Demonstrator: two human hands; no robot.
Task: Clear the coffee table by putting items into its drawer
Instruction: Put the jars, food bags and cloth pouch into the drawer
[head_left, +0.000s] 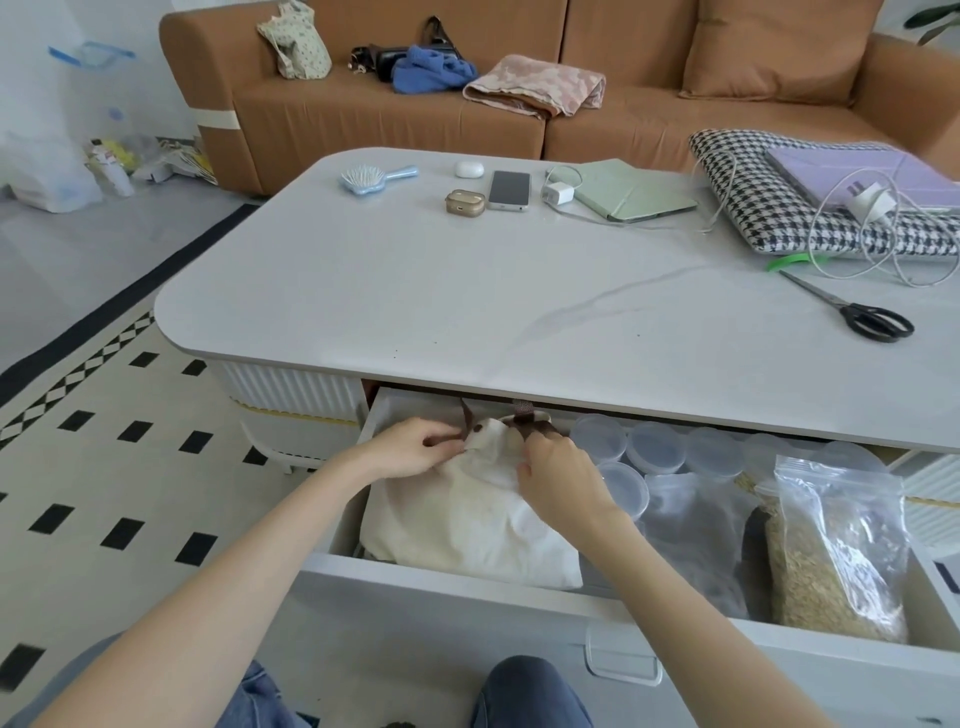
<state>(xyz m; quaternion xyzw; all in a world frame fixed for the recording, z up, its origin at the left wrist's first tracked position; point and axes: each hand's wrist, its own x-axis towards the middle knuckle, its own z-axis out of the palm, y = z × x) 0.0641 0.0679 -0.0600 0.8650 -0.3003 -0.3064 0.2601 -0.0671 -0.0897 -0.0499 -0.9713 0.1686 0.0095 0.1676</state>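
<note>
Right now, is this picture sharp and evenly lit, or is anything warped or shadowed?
Head view: soft daylight, no harsh glare; wide-angle lens bows the coffee table edge; its top shadows the drawer rear; left hand, right hand and cream bag look sharp.

Your bag at six o'clock is cream with brown straps, in a white drawer. On the pale grey table you have a light blue hairbrush at eleven o'clock, a black-and-white houndstooth sleeve at two and black-handled scissors at three. The sofa at twelve is tan.
</note>
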